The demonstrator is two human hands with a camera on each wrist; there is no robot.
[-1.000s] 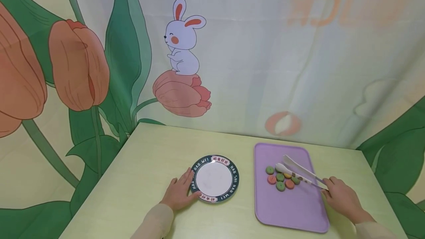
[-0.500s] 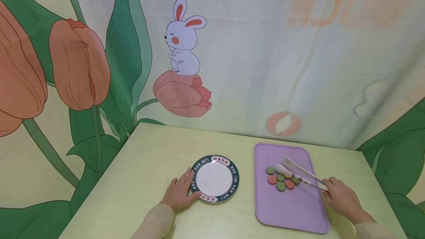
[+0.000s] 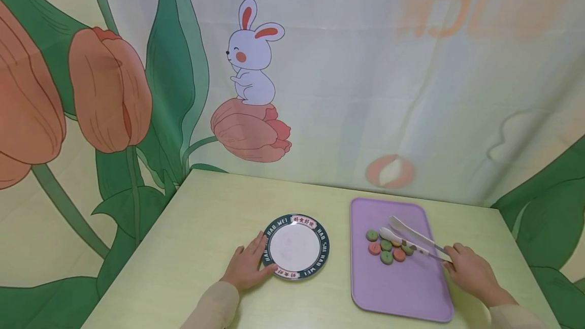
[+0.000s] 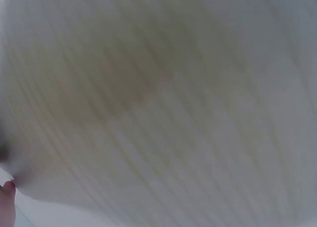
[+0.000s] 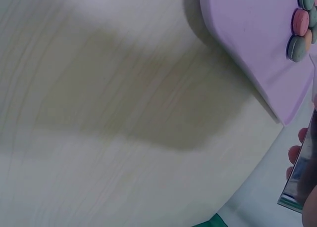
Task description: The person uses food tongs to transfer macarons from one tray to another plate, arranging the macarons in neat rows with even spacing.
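Nothing has visibly shifted: the left hand point(image 3: 247, 264) rests on the plate's point(image 3: 294, 248) left rim; the right hand point(image 3: 470, 273), well apart, grips tongs point(image 3: 413, 231) over biscuits point(image 3: 386, 257) on the right-side tray point(image 3: 397, 293). Work seems paused.

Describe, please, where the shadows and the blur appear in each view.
Head view: plate crisp, orange lettering on the backdrop blurred; left wrist view: a soft shadow darkens the table; right wrist view: a broad shadow lies beside the purple tray.

Fingers point(image 5: 293, 154) grip a metal handle point(image 5: 303, 180) near macarons point(image 5: 300, 22) on a purple tray point(image 5: 250, 31).
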